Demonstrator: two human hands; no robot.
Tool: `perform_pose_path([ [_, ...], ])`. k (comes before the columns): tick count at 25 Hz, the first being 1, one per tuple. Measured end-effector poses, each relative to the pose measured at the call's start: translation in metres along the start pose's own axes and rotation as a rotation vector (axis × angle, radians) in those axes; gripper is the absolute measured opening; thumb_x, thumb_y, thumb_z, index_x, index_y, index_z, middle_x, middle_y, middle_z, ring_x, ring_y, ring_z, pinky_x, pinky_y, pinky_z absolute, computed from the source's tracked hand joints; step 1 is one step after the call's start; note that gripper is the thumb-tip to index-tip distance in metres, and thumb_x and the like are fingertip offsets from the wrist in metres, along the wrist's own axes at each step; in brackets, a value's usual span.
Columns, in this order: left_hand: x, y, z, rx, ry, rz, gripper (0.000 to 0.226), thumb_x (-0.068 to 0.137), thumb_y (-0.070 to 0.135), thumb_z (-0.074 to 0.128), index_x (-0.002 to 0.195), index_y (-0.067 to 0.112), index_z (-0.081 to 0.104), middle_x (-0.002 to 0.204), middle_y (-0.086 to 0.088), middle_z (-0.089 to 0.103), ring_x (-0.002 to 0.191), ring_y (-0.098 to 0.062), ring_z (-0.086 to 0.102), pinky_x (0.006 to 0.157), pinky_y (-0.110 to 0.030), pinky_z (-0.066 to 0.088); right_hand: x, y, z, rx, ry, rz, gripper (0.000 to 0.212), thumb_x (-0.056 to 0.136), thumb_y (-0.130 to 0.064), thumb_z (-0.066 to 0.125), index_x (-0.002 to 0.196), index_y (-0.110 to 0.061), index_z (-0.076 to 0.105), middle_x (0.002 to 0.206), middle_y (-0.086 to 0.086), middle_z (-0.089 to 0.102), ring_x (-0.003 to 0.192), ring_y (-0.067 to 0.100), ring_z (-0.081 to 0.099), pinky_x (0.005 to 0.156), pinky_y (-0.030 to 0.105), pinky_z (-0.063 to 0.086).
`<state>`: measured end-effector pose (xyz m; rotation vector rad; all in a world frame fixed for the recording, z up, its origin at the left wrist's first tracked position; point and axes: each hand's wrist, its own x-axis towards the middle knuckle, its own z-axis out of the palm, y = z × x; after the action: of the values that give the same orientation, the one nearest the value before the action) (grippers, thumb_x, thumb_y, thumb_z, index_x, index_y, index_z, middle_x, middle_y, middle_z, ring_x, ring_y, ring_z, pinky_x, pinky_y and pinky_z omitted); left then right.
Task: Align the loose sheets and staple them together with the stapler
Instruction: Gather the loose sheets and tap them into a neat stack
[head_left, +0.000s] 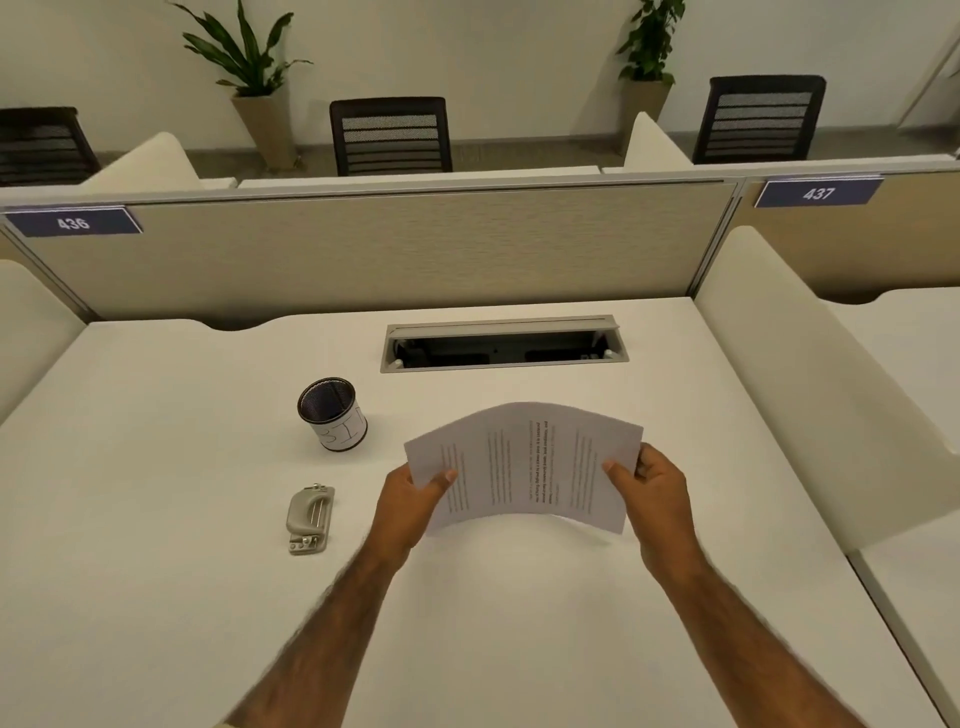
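Head view, the only one supplied: the person holds the sheets (524, 465) clear of the white desk (182, 597), one short edge in each hand, the printed lines running across the line of sight. The left hand (410, 506) is closed on the left edge, thumb on top and fingers hidden beneath; the right hand (652, 496) is closed on the right edge in the same manner. The stack bows upward in the middle, which suggests the hands are pressing inward. How many sheets there are cannot be told, nor whether the edges are flush; a faint second edge shows at the lower right corner, so alignment is judged incomplete. The stapler (310, 519), grey, lies flat on the desk to the left of the left hand, well apart from the paper and untouched. A mesh pen cup (332, 414) stands beyond it, and a cable tray (504, 345) is open in the desk further back. The step in hand is judged to be squaring the stack. To do it well, the grip should slacken enough for the sheets to slide, the stack should be stood on edge and tapped on the desk, on a long side and then a short side, and one corner pinched firmly before a hand is freed for the stapler.
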<state>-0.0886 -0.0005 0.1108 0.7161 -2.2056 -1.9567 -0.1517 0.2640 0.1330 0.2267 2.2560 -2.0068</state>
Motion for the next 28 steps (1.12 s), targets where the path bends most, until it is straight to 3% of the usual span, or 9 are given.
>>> perform_pose_path([
  [3, 0.001, 0.001, -0.003, 0.118, -0.02, 0.083, 0.01, 0.099, 0.028, 0.065, 0.103, 0.035, 0.069, 0.099, 0.011, 0.075, 0.097, -0.019, 0.072, 0.07, -0.02, 0.056, 0.005, -0.011, -0.007, -0.148, 0.03, -0.051, 0.015, 0.093, -0.008, 0.065, 0.096, -0.023, 0.069, 0.095, 0.002, 0.074, 0.085, 0.018, 0.071, 0.06, 0.019, 0.052],
  [7, 0.002, 0.041, -0.017, 0.367, -0.108, 0.355, 0.029, 0.102, 0.019, 0.06, 0.1, 0.047, 0.07, 0.093, 0.025, 0.073, 0.09, 0.002, 0.067, 0.072, -0.013, 0.05, 0.024, -0.041, -0.021, -0.466, -0.047, -0.13, 0.014, 0.087, -0.012, 0.069, 0.098, -0.021, 0.068, 0.095, -0.003, 0.071, 0.088, 0.017, 0.068, 0.064, 0.021, 0.047],
  [12, 0.001, 0.085, -0.015, 0.652, -0.212, 0.583, 0.032, 0.104, 0.016, 0.054, 0.117, 0.038, 0.072, 0.104, 0.031, 0.069, 0.098, -0.002, 0.065, 0.084, -0.028, 0.057, 0.028, -0.079, -0.009, -0.976, -0.248, -0.398, 0.022, 0.087, -0.028, 0.072, 0.109, -0.025, 0.075, 0.115, -0.004, 0.073, 0.097, 0.017, 0.066, 0.085, 0.027, 0.052],
  [17, 0.0, 0.093, 0.002, 0.417, 0.052, 0.67, 0.061, 0.095, 0.024, 0.071, 0.15, 0.033, 0.045, 0.151, 0.015, 0.049, 0.139, -0.004, 0.044, 0.117, -0.034, 0.038, 0.015, -0.084, 0.017, -0.629, -0.341, -0.317, 0.024, 0.1, -0.019, 0.053, 0.115, -0.026, 0.072, 0.108, -0.006, 0.072, 0.095, 0.017, 0.067, 0.078, 0.022, 0.051],
  [19, 0.007, 0.087, -0.002, 0.16, 0.2, 0.481, 0.092, 0.087, 0.034, 0.079, 0.16, 0.031, 0.024, 0.165, 0.014, 0.03, 0.15, -0.003, 0.029, 0.123, -0.033, 0.028, 0.014, -0.083, 0.014, -0.435, -0.331, -0.247, 0.025, 0.1, -0.017, 0.054, 0.11, -0.031, 0.073, 0.102, -0.011, 0.074, 0.093, 0.014, 0.068, 0.073, 0.021, 0.05],
  [21, 0.014, 0.08, -0.009, -0.13, 0.145, 0.231, 0.107, 0.08, 0.042, 0.082, 0.162, 0.032, 0.014, 0.166, 0.005, 0.031, 0.15, -0.012, 0.033, 0.123, -0.044, 0.031, 0.013, -0.082, 0.009, -0.253, -0.329, -0.169, 0.027, 0.1, -0.016, 0.056, 0.104, -0.035, 0.074, 0.097, -0.011, 0.077, 0.092, 0.016, 0.071, 0.077, 0.031, 0.056],
  [24, 0.014, 0.07, -0.009, -0.321, -0.109, 0.132, 0.074, 0.079, 0.043, 0.084, 0.142, 0.019, 0.054, 0.133, -0.005, 0.07, 0.126, -0.029, 0.063, 0.11, -0.055, 0.046, 0.01, -0.078, 0.008, -0.098, -0.314, -0.101, 0.025, 0.099, -0.014, 0.059, 0.101, -0.034, 0.074, 0.099, -0.009, 0.078, 0.092, 0.021, 0.073, 0.08, 0.041, 0.059],
  [26, 0.01, 0.074, -0.002, -0.242, -0.124, 0.147, 0.029, 0.088, 0.029, 0.076, 0.115, 0.018, 0.072, 0.113, -0.004, 0.078, 0.111, -0.03, 0.071, 0.102, -0.058, 0.052, 0.01, -0.073, 0.009, -0.078, -0.305, -0.091, 0.022, 0.098, -0.015, 0.061, 0.106, -0.031, 0.073, 0.101, -0.007, 0.078, 0.094, 0.022, 0.073, 0.081, 0.042, 0.059],
  [28, 0.008, 0.079, 0.001, -0.185, -0.081, 0.21, 0.015, 0.095, 0.019, 0.067, 0.107, 0.021, 0.075, 0.108, -0.001, 0.079, 0.101, -0.022, 0.074, 0.098, -0.053, 0.056, 0.011, -0.07, 0.009, -0.046, -0.293, -0.083, 0.021, 0.097, -0.014, 0.063, 0.111, -0.027, 0.073, 0.104, -0.005, 0.078, 0.096, 0.022, 0.074, 0.084, 0.043, 0.06],
])
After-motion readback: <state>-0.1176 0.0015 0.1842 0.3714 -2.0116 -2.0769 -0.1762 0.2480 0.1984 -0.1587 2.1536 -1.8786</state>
